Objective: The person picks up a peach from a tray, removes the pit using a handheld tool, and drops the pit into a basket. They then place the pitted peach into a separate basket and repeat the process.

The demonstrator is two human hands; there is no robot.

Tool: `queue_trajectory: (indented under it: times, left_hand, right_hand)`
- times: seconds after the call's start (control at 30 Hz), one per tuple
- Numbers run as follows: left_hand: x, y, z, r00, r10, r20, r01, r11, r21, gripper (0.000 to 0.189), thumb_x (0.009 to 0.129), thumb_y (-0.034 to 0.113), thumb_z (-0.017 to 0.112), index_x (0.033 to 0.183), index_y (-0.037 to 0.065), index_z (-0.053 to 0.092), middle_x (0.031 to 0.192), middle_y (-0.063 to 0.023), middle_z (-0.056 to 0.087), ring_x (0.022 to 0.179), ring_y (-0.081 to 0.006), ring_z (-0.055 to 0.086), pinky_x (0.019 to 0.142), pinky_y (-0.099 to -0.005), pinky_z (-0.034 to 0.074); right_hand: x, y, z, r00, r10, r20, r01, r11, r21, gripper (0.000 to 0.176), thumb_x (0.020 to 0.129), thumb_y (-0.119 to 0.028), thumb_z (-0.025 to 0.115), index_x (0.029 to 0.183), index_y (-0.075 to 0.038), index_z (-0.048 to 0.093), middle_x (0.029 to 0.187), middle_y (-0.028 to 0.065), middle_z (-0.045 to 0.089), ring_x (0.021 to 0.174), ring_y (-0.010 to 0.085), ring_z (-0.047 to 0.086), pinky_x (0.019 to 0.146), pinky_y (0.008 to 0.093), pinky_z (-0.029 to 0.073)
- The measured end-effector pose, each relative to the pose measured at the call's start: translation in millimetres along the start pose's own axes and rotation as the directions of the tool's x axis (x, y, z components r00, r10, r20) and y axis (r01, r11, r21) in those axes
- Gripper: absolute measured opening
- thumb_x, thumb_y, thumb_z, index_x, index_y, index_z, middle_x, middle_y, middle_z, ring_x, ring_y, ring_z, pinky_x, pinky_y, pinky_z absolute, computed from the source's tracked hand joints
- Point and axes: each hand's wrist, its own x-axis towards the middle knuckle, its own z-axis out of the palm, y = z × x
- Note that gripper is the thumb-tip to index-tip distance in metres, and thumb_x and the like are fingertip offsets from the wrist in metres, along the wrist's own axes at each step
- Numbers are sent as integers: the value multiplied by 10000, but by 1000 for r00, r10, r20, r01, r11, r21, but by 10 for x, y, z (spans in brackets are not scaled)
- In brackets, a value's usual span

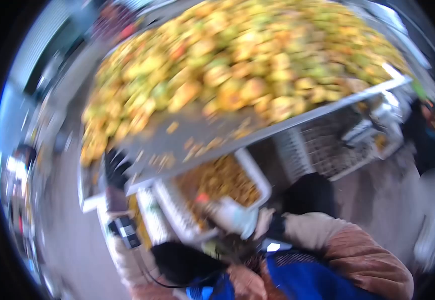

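Note:
My left hand (117,169), in a black glove, is at the near left corner of a metal-topped table (152,142), with its fingers spread and nothing seen in them. Beside it begins a large heap of yellow, orange and green fruit (227,65), its kind blurred. My right hand (232,216), in a pale glove, is over a white crate (257,175) of small yellow-orange pieces (227,180). A small red-orange spot (202,198) shows at its fingertips. Motion blur smears those fingers, so I cannot make out whether they hold anything.
The table's raised metal rim (297,119) runs just above the crate. Another white slatted crate (337,155) stands below the table at right. A person (113,22) is at the far left end of the heap, and another person (430,130) is at the right edge.

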Motion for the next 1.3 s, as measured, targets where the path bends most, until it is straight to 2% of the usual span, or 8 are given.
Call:
queue_trajectory:
  times: [0.07,0.1,0.13,0.27,0.8,0.87,1.1,1.3]
  left_hand:
    - [866,-472,-572,925,-378,-19,368,887,278,584,966,394,409,1477,154,258,1385,-66,461,1059,-185,577,790,-274,464]
    - [1304,-1327,-1143,968,-252,-24,252,954,160,564,977,396,404,1457,130,273,1314,-82,516,987,-200,627,747,-323,498]
    - [2094,-2110,-2031,934,-64,350,-231,638,735,581,965,303,442,1474,112,238,1486,-55,297,1276,-186,401,935,-347,448]
    - [2269,-1259,-231,997,42,66,-75,300,951,556,931,242,470,1431,91,281,1422,-66,350,1232,-192,437,925,-341,458]
    - [-400,22,733,1000,14,8,-16,892,453,483,796,0,585,1261,4,453,1163,-114,565,1057,-215,579,884,-315,496]
    - [-851,97,1029,991,126,54,-136,862,488,478,780,-31,600,1240,-7,474,1130,-120,592,1035,-218,597,879,-312,500]
    - [-1143,59,1349,994,105,-15,-92,926,366,465,784,-65,647,1216,-48,473,1049,-139,614,961,-198,617,824,-291,522]
    - [-1181,-130,1359,989,49,-140,-47,999,24,337,981,216,456,1212,-26,501,1034,-102,611,954,-175,603,878,-302,482]
  right_hand:
    - [212,279,32,987,-154,-41,159,977,143,526,930,-484,495,986,13,655,817,106,672,716,186,617,632,340,489]
    - [265,296,-20,984,-176,-40,177,984,29,469,949,-427,477,999,10,639,842,131,671,777,219,628,688,351,490]
    - [300,316,-75,980,-197,-39,193,978,-83,412,969,-369,458,1011,7,623,867,157,671,838,252,640,744,363,491]
    - [405,223,-126,995,-73,-62,84,977,198,632,856,-660,468,785,-69,681,638,69,637,620,217,619,583,376,488]
    - [-189,120,-290,954,-292,-75,261,924,-281,400,921,-367,533,1023,10,617,847,203,659,746,313,628,680,411,502]
    - [-162,247,-108,874,-476,-97,485,864,137,394,933,-355,561,1075,10,608,931,182,674,852,289,647,758,378,500]
    - [62,332,91,921,-387,-34,327,820,-469,492,922,-478,503,973,2,600,850,256,631,857,435,600,721,454,470]
    - [216,384,187,939,-343,-8,298,827,-477,601,901,-562,519,973,31,589,706,165,578,653,240,560,633,350,453]
